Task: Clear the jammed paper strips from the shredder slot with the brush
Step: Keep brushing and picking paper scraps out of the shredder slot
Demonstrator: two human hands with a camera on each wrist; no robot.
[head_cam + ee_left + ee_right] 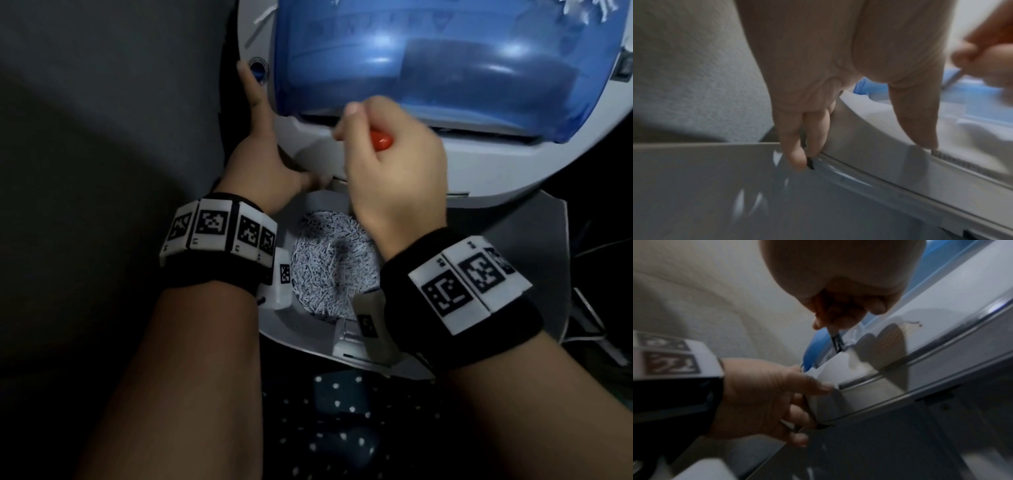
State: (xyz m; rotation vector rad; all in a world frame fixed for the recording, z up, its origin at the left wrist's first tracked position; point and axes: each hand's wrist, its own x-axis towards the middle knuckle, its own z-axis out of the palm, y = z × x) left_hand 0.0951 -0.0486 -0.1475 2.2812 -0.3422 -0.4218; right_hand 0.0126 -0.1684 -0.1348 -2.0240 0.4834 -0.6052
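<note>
The shredder head [496, 161] is grey with a blue see-through cover [445, 61], and its slot [479, 132] is a dark gap under that cover. My right hand [387, 164] grips the orange-handled brush [382, 138] in a fist at the slot's left end. In the right wrist view the brush's dark tip [836, 342] pokes into the slot beside white paper bits [853, 339]. My left hand [270, 161] holds the head's left corner, thumb on top [920, 129] and fingers curled round the edge [797, 146]. Loose paper strips [582, 10] cling at the far right.
Below the head, the bin [301, 329] holds a heap of shredded paper [329, 267]. Grey carpet [102, 102] lies to the left. Dark dotted fabric [342, 428] is nearest me, and cables [589, 325] run along the right.
</note>
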